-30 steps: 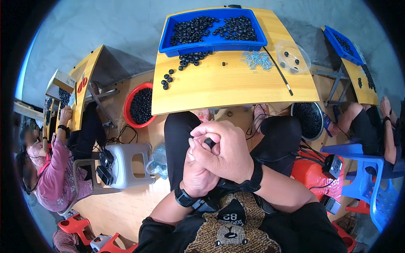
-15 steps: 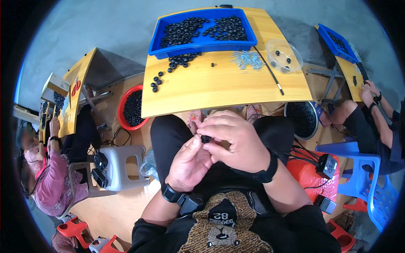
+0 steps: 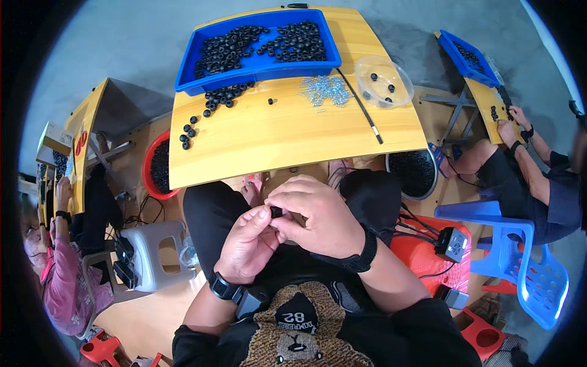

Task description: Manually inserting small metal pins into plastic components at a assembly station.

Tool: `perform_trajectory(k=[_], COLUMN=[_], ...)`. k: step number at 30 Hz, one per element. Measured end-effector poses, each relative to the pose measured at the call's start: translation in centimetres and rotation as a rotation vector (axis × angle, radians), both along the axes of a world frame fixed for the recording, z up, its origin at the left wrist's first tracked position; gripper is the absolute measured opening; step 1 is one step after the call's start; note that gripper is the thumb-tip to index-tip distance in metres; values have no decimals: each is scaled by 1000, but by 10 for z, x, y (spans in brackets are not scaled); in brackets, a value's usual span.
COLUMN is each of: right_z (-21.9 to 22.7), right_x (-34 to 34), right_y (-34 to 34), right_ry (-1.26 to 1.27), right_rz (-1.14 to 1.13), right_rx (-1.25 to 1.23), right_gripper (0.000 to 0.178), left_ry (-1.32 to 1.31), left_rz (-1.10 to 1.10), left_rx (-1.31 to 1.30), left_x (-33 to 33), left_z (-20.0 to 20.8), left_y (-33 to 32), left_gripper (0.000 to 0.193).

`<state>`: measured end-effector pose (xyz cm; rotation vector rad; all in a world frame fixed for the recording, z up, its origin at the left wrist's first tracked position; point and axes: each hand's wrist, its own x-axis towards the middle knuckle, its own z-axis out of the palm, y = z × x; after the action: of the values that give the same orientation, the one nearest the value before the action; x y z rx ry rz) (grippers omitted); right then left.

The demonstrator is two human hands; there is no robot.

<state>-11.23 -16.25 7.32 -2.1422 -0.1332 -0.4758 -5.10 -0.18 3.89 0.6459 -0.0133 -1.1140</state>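
Observation:
A small black round plastic part (image 3: 276, 211) is pinched between the fingers of both my hands, in front of my lap. My left hand (image 3: 246, 246) is palm up, its thumb and fingertips closed on the part's near left side. From the right, my right hand (image 3: 319, 211) curls over with its thumb and fingers on the same part. Some fingertips are hidden behind it. Beyond the hands, the wooden table (image 3: 293, 144) bears several loose black parts (image 3: 191, 133), a single one (image 3: 270, 101) apart from them and a pile of small silvery pieces (image 3: 327, 92).
A blue tray (image 3: 263, 78) of black parts stands at the table's back. Right of it lie a black rod (image 3: 361, 109) and a clear bowl (image 3: 400, 73). A red basin (image 3: 147, 168) and a metal basin (image 3: 433, 182) flank my knees. Co-workers sit on both sides.
The whole scene has shifted left in view as my head turned. Both hands still hold the black part, which sits at a slightly different angle. The right co-worker's hands have moved over their table.

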Motion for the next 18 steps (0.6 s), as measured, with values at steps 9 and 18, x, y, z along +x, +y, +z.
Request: perform_trajectory(k=[9, 18], right_z=[-10, -4], right_x=[10, 36], right_y=[-110, -166], right_ry=[263, 133], right_rz=[-496, -684], right_rx=[362, 435], right_gripper=[25, 30], left_ry=[108, 107], left_rz=[-111, 5], left_rx=[21, 77], left_x=[18, 33], left_z=[-4, -16], left_y=[-7, 8], left_gripper=[46, 33])
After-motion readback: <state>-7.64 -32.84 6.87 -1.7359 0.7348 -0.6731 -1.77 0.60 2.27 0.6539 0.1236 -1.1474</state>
